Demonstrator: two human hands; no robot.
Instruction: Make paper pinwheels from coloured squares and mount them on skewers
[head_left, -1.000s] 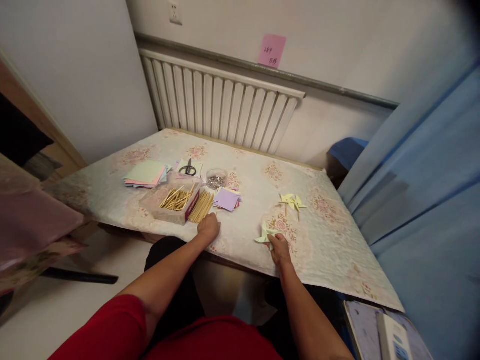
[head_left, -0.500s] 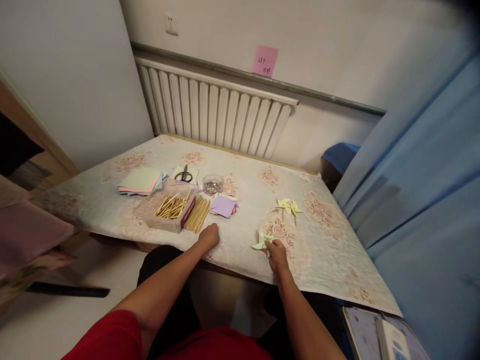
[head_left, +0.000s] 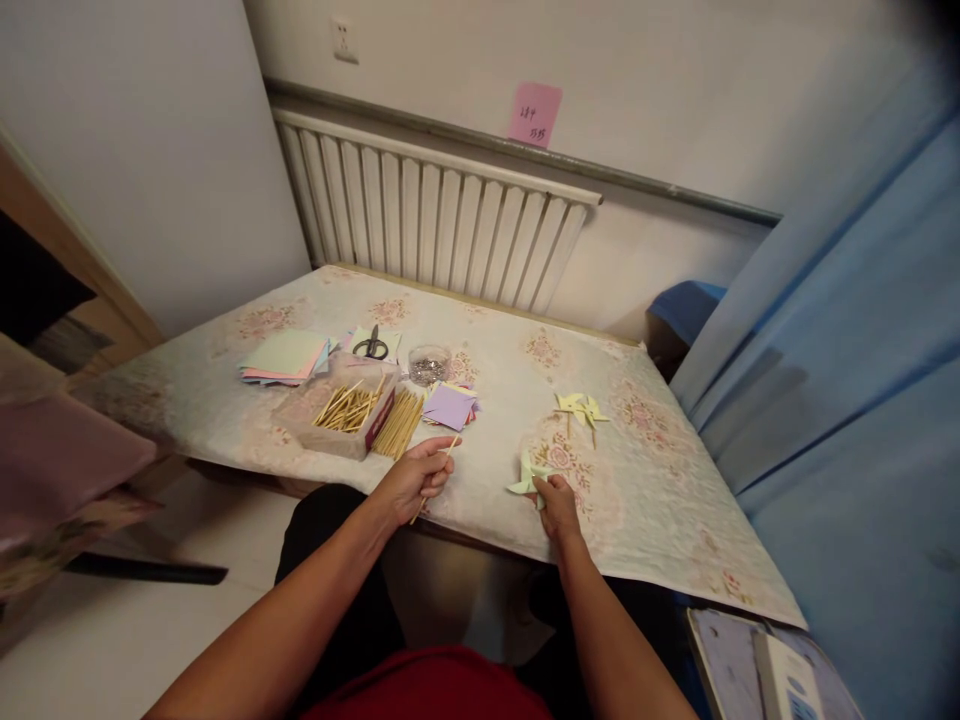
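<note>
One stick (head_left: 433, 480) inside left grip (head_left: 411, 482)

Thin stick (head_left: 435, 478), pale green pinwheel (head_left: 527, 475)

One head-worn view only, looking forward and steeply down from above the person's lap; the table (head_left: 637, 520) fills the middle ground, its near edge close under the lens; the radiator (head_left: 435, 225) and wall stand straight ahead, well back; both forearms enter from the bottom edge; a blue curtain (head_left: 847, 380) closes off the right side.
</note>
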